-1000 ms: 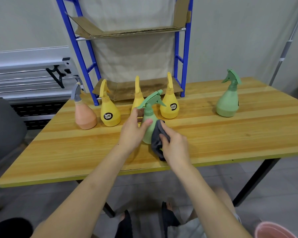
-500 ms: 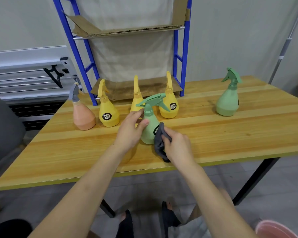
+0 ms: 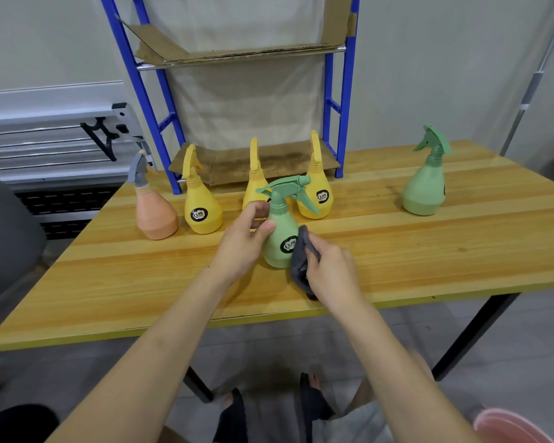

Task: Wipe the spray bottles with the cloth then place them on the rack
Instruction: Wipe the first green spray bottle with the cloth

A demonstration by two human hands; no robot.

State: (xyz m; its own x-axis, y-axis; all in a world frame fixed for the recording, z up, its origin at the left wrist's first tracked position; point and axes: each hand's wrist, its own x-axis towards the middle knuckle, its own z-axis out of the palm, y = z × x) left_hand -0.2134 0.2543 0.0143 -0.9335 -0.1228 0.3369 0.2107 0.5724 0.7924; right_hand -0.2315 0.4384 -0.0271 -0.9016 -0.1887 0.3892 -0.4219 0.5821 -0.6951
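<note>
1. Bottle first: a pale green plastic spray bottle with a green trigger head [image 3: 280, 238] stands upright on the wooden table with a yellow front edge [image 3: 429, 266], at the centre of the frame, its black round label facing us.
2. We see the left hand [image 3: 243, 241] holding its left side, thumb and fingers curled round the neck and shoulder.
3. The right hand [image 3: 331, 270] has its fingers closed on a dark grey cloth [image 3: 301, 263], which is pressed to the bottle's lower right side.
4. Just behind stand three yellow spray bottles [image 3: 203, 209], the middle one partly hidden by the held bottle.
5. Left of them stands a peach-orange spray bottle with a grey trigger [image 3: 155, 212].
6. A second pale green spray bottle [image 3: 424, 190] stands well apart at the right of the frame.
7. At top centre, a blue metal rack with cardboard-lined shelves [image 3: 330, 100] rises behind the table; no bottle stands on it.
</note>
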